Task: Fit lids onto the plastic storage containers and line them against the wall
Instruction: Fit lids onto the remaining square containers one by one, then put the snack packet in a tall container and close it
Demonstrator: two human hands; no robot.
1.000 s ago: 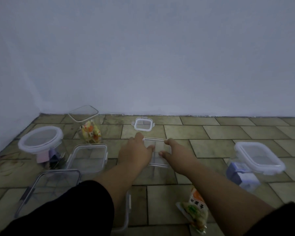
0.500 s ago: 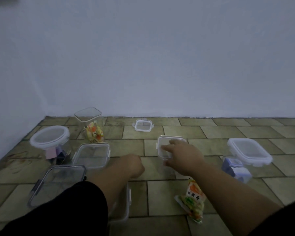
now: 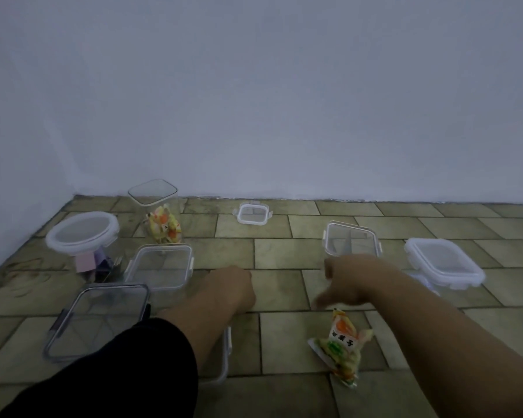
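A small clear square container with its lid on [image 3: 352, 241] stands on the tiled floor right of centre. My right hand [image 3: 357, 282] hovers just in front of it with relaxed fingers pointing down and left, holding nothing. My left hand [image 3: 231, 286] sits at the centre with fingers curled under, empty. A small loose lid [image 3: 252, 213] lies near the wall [image 3: 284, 116]. At the left stand a tall container with snacks [image 3: 156, 206], a round lidded one [image 3: 82, 233], a rectangular lidded one [image 3: 160, 265] and a grey-rimmed one [image 3: 98, 319].
A square container with a white lid [image 3: 444, 263] stands at the right. A snack packet [image 3: 340, 345] lies on the floor below my right hand. Another clear container [image 3: 225, 351] is partly hidden under my left forearm. A side wall closes the left edge.
Both hands held the small square container at the centre. My right hand then slid it right and away, and has now let go and drawn back. My left hand pulled back.
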